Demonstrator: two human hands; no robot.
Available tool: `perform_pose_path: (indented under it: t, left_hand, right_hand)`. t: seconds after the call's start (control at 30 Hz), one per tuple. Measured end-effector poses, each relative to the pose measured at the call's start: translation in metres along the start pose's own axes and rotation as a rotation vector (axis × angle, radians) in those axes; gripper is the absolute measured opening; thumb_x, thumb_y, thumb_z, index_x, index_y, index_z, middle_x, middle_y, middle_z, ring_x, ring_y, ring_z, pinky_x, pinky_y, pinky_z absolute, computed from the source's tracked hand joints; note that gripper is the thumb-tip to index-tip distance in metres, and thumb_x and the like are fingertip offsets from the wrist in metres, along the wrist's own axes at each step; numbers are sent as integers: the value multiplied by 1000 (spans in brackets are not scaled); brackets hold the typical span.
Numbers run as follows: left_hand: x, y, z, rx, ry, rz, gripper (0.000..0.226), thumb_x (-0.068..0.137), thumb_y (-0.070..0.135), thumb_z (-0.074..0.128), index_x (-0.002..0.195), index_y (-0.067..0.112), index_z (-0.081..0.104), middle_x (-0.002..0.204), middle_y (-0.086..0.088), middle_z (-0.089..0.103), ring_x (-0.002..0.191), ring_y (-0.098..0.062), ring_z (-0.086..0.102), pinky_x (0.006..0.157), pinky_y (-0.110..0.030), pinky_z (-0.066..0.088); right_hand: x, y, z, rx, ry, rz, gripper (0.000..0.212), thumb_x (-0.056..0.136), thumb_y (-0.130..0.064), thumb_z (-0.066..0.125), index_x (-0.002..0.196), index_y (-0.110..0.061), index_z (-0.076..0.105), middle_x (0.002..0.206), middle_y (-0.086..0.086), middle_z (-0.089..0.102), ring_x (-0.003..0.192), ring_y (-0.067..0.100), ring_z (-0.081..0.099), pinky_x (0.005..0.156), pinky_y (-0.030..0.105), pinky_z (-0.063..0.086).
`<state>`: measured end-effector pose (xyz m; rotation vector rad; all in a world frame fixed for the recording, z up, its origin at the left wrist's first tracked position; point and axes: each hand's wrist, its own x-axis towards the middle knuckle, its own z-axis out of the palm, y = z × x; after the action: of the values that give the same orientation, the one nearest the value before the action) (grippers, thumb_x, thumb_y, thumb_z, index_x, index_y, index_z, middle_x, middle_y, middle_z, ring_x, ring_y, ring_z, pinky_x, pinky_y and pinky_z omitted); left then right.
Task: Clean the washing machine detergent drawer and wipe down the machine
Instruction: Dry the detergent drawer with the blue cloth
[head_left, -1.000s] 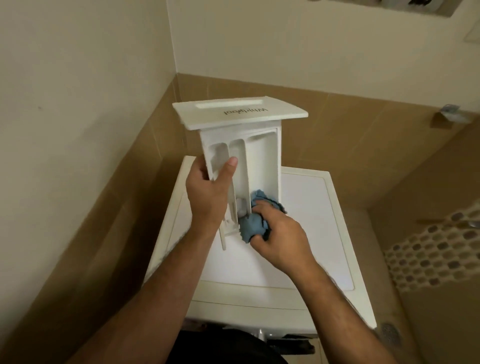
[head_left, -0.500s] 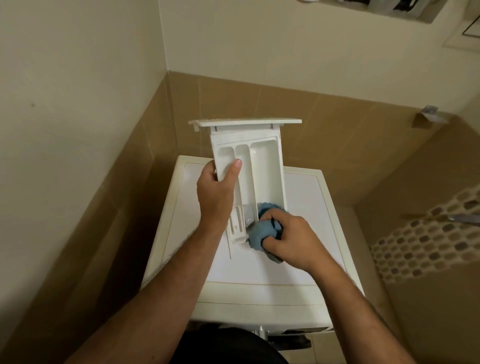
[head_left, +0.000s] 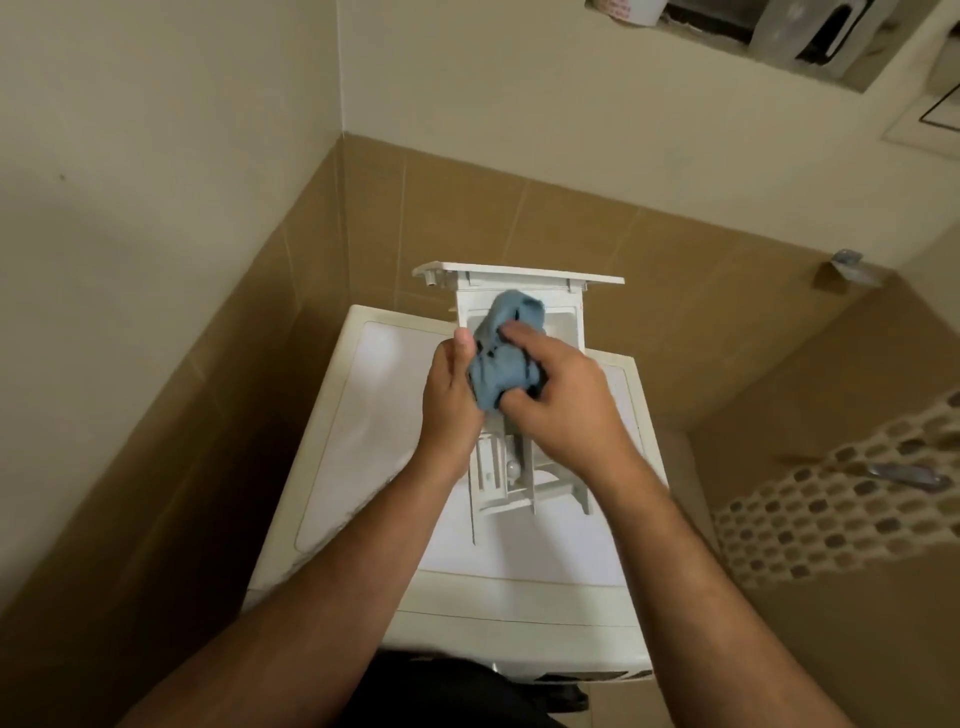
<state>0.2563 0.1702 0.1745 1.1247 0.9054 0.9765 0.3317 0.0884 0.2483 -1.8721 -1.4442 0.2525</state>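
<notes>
Right hand (head_left: 566, 400) clenches the blue cloth (head_left: 501, 358), pressing it into the upper compartments of the detergent drawer (head_left: 524, 467). Left hand (head_left: 449, 400) grips the drawer's left wall, drawer held over the washing machine top (head_left: 374, 415). Best: keep it braced, work cloth into corners. Half a second ago the cloth was at the drawer's near end.

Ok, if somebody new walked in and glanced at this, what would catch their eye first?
Probably the blue cloth, bunched in the right hand and pressed into the white detergent drawer at the centre of the view. The left hand grips the drawer's left side, holding it above the washing machine, which stands in the tiled corner.
</notes>
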Motion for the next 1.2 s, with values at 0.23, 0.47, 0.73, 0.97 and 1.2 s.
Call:
perform_pose_path:
  t: [0.23,0.47,0.73,0.97,1.2]
  left_hand:
    - [4,-2,-8,52,-20,81,48,87,70,36,84,25,54,71,15,59,71,0,59,65,-20,48]
    - [3,-2,-11,100,-66,130,36,93,60,37,83,29,52,63,22,55,62,4,53,58,-14,43]
    - [2,-2,-17,99,3,144,48,91,62,36,96,20,58,87,1,63,86,-16,63,78,-33,53]
    - [4,0,-25,207,36,200,29,102,47,34,84,33,51,73,14,54,68,7,52,63,-6,41]
    - [-1,3,-23,208,36,185,27,104,43,34,83,40,51,77,17,57,72,17,52,65,1,40]
  right_hand:
    - [-3,1,15,-403,-65,-25,40,75,-30,59,114,-26,51,72,-13,54,61,14,52,46,23,33]
    - [12,1,5,-295,-284,116,24,76,-30,61,92,-23,45,71,-7,57,65,15,56,53,33,46]
    - [-3,6,18,-127,-374,146,54,76,-31,67,125,-27,43,86,-6,65,77,16,63,70,43,57]
    - [-30,16,35,-245,-484,131,43,82,-39,64,115,-24,42,78,-10,57,67,12,55,53,27,41]
    - [-43,15,45,-367,-425,92,42,86,-43,56,116,-21,36,68,-13,48,60,10,49,47,23,28]
